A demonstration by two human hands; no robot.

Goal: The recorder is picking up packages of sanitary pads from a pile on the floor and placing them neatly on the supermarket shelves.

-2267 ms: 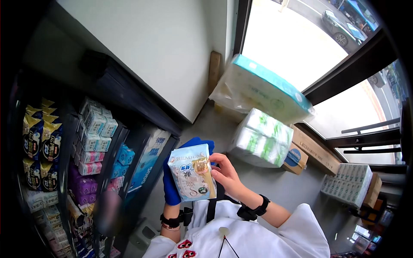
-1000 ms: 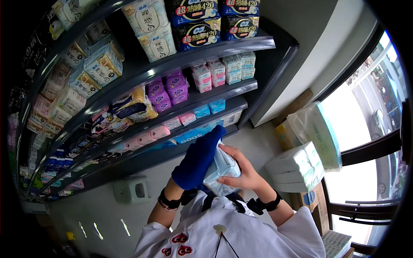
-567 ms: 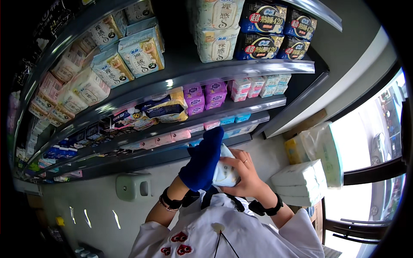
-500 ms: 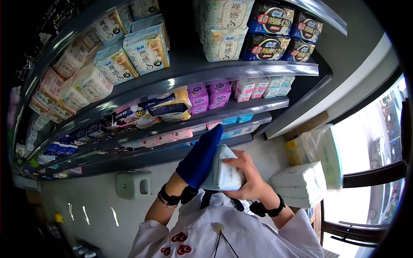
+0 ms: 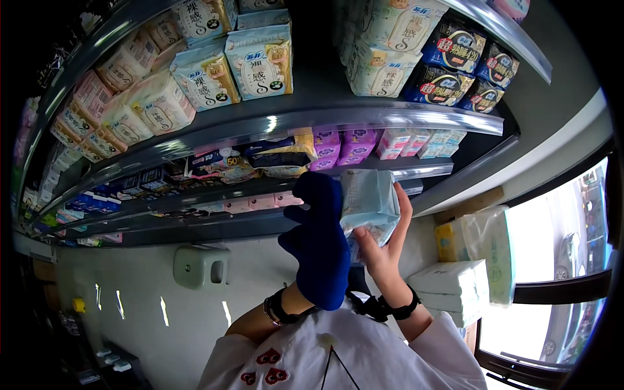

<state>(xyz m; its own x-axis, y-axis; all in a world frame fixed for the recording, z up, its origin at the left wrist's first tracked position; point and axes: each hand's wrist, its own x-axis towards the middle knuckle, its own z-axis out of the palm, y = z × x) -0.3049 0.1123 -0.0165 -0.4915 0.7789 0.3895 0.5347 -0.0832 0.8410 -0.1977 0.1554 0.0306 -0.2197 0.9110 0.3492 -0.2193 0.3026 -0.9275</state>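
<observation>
A light-blue soft pack of sanitary pads (image 5: 368, 200) is raised in front of the shelves. My bare right hand (image 5: 385, 259) grips it from the right and below, thumb on the near face and fingers along the right side. On its left is my left hand (image 5: 318, 250) in a dark blue glove, fingers pointing up and spread apart. The glove's edge is close against the pack's left side; whether they touch I cannot tell. Similar light-blue and gold packs (image 5: 260, 63) stand on the upper shelf (image 5: 312, 118), with a dark gap to their right.
Cream packs (image 5: 385, 71) and dark blue packs (image 5: 439, 84) fill the upper shelf's right end. Purple packs (image 5: 356, 147) sit lower. A pale green stool (image 5: 200, 266) stands on the floor. White bundles (image 5: 455, 289) lie by the window at right.
The pack has been lifted up and forward, toward the shelves, in my right hand. My gloved left hand has turned, and its fingers have spread. The view has shifted a little.
</observation>
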